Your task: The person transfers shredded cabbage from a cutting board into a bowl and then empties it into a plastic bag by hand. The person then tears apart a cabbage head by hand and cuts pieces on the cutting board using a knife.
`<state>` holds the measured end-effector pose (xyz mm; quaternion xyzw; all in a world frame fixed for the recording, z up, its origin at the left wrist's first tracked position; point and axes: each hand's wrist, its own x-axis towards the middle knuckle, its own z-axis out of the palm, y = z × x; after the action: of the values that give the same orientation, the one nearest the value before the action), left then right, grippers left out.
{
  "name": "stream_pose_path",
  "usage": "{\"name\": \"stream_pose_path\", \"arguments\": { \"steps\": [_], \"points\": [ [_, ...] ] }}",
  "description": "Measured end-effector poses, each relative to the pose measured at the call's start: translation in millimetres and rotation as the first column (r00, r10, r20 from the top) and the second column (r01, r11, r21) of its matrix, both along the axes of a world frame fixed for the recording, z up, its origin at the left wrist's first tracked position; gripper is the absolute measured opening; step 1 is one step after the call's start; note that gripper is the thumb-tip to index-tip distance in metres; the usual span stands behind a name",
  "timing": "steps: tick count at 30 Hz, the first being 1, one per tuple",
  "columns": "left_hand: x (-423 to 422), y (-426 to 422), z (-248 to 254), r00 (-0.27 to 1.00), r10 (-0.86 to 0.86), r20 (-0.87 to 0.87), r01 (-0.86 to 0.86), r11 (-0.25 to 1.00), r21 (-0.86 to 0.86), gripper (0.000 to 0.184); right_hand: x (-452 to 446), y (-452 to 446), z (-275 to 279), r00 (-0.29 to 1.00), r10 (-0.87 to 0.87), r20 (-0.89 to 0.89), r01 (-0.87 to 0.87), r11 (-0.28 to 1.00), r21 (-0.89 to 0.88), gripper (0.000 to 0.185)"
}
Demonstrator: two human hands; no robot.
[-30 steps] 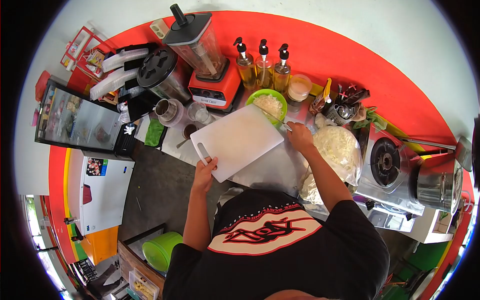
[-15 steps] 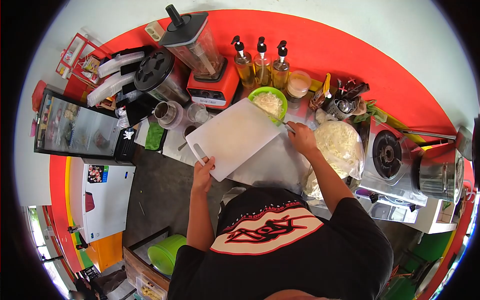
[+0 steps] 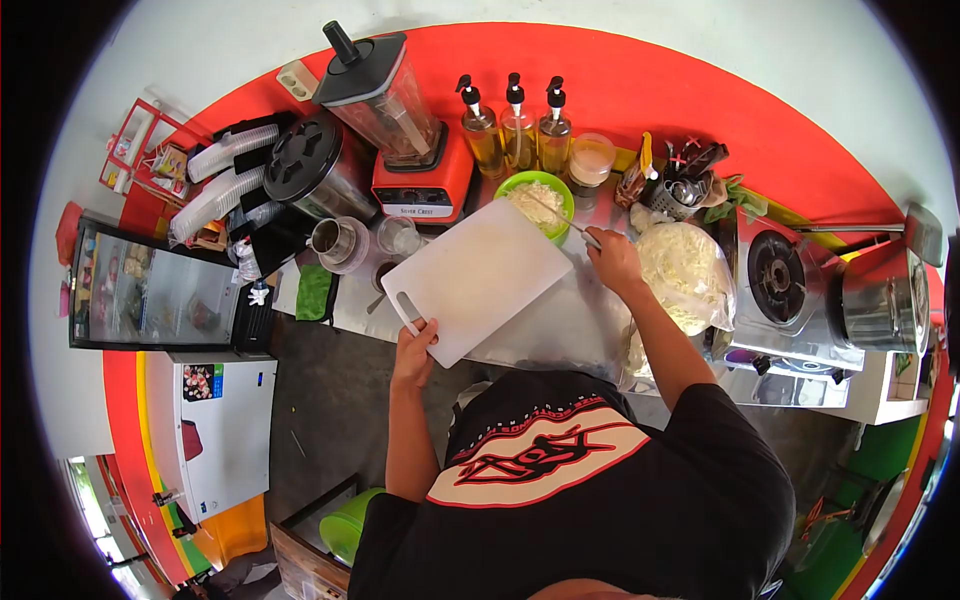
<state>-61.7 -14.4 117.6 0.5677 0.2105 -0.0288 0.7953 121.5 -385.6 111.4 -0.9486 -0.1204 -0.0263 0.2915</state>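
My left hand (image 3: 415, 352) is closed around the handle end of a white cutting board (image 3: 482, 282), which is raised at a slant over the steel counter. The far corner of the board is close to a green bowl (image 3: 567, 207) of pale shredded food (image 3: 538, 203) that looks like cabbage. In my right hand (image 3: 614, 262) is a knife (image 3: 580, 229), its thin blade reaching over the bowl. A large clear plastic bag (image 3: 684, 275) full of similar pale shreds lies to the right, beside my right forearm.
Along the red wall stand a blender (image 3: 424, 182), several pump bottles (image 3: 517, 135) and a lidded tub (image 3: 592, 160). A gas stove (image 3: 778, 280) with a pot (image 3: 880, 300) is at the right. A metal cup (image 3: 332, 238) and a green cloth (image 3: 313, 292) sit at the left.
The knife blade has swung from along the board's far edge to over the bowl, with my right hand turning slightly. My left hand still grips the board. The whole view has shifted a little.
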Motion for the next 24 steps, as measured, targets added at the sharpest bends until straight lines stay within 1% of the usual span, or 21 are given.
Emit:
{"name": "stream_pose_path", "arguments": {
  "steps": [1,2,3,4,5,6,7,8,9,10,11,13,14,15,16,17,19,20,22,24],
  "points": [
    [-1,3,0,0.999,-0.034,-0.012,0.034,0.999,0.000,0.019,-3,0,4,1.000,-0.006,0.000,0.006,1.000,-0.005,0.030],
    [-1,8,1,0.999,-0.041,-0.013,0.041,0.999,-0.006,0.019,-6,-1,8,1.000,-0.019,0.011,0.019,0.999,0.050,0.029],
    [1,12,4,0.994,-0.106,-0.009,0.106,0.994,0.004,0.019,-10,-2,12,0.999,-0.035,0.021,0.032,0.994,0.104,0.028],
    [5,15,6,0.985,-0.171,-0.002,0.171,0.985,0.013,0.020,-15,-3,13,0.999,-0.046,0.023,0.043,0.994,0.096,0.028],
    [10,19,4,0.983,-0.183,0.001,0.183,0.983,0.006,0.020,-21,-4,14,0.996,-0.084,0.021,0.080,0.983,0.167,0.027],
    [15,21,2,0.968,-0.250,-0.015,0.250,0.968,0.028,0.020,-28,-6,14,0.992,-0.123,0.015,0.116,0.965,0.236,0.026],
    [18,23,-1,0.949,-0.313,-0.034,0.314,0.948,0.047,0.019,-36,-8,13,0.991,-0.132,0.013,0.126,0.966,0.226,0.026],
    [21,25,-3,0.947,-0.320,-0.033,0.321,0.946,0.036,0.019,-44,-11,10,0.984,-0.177,-0.010,0.174,0.950,0.260,0.026],
    [25,25,-4,0.921,-0.386,-0.062,0.387,0.922,0.012,0.019,-51,-12,10,0.975,-0.218,-0.033,0.218,0.931,0.293,0.027],
    [28,25,-6,0.891,-0.445,-0.088,0.446,0.895,-0.015,0.018,-59,-14,9,0.976,-0.217,-0.032,0.217,0.935,0.279,0.027],
    [31,25,-12,0.893,-0.442,-0.082,0.441,0.897,-0.028,0.018,-67,-15,7,0.971,-0.239,-0.021,0.236,0.938,0.254,0.028],
    [36,23,-26,0.846,-0.527,-0.084,0.529,0.849,-0.008,0.018,-83,-14,8,0.967,-0.254,-0.008,0.249,0.944,0.218,0.029],
    [38,22,-32,0.848,-0.524,-0.081,0.524,0.852,-0.021,0.018,-91,-14,9,0.961,-0.272,-0.047,0.276,0.938,0.209,0.031],
    [39,22,-36,0.822,-0.566,-0.066,0.564,0.825,-0.047,0.017,-98,-13,9,0.953,-0.291,-0.088,0.303,0.932,0.200,0.033],
    [39,23,-40,0.792,-0.608,-0.052,0.604,0.794,-0.069,0.016,-103,-13,5,0.950,-0.305,-0.068,0.312,0.927,0.207,0.033],
    [40,23,-44,0.791,-0.609,-0.056,0.605,0.792,-0.077,0.016,-107,-12,2,0.949,-0.307,-0.075,0.316,0.927,0.201,0.033],
    [38,25,-56,0.769,-0.630,-0.108,0.626,0.777,-0.068,0.016,-119,-6,3,0.932,-0.360,-0.037,0.362,0.925,0.111,0.032],
    [39,28,-65,0.761,-0.638,-0.120,0.634,0.770,-0.075,0.016,-124,-4,3,0.927,-0.371,-0.051,0.374,0.921,0.108,0.032],
    [41,35,-83,0.727,-0.682,-0.076,0.677,0.731,-0.083,0.016,-127,6,11,0.903,-0.393,-0.173,0.413,0.905,0.105,0.029],
    [45,39,-89,0.728,-0.677,-0.107,0.674,0.735,-0.074,0.016,-127,9,5,0.914,-0.369,-0.170,0.391,0.913,0.121,0.029]
  ]
}}
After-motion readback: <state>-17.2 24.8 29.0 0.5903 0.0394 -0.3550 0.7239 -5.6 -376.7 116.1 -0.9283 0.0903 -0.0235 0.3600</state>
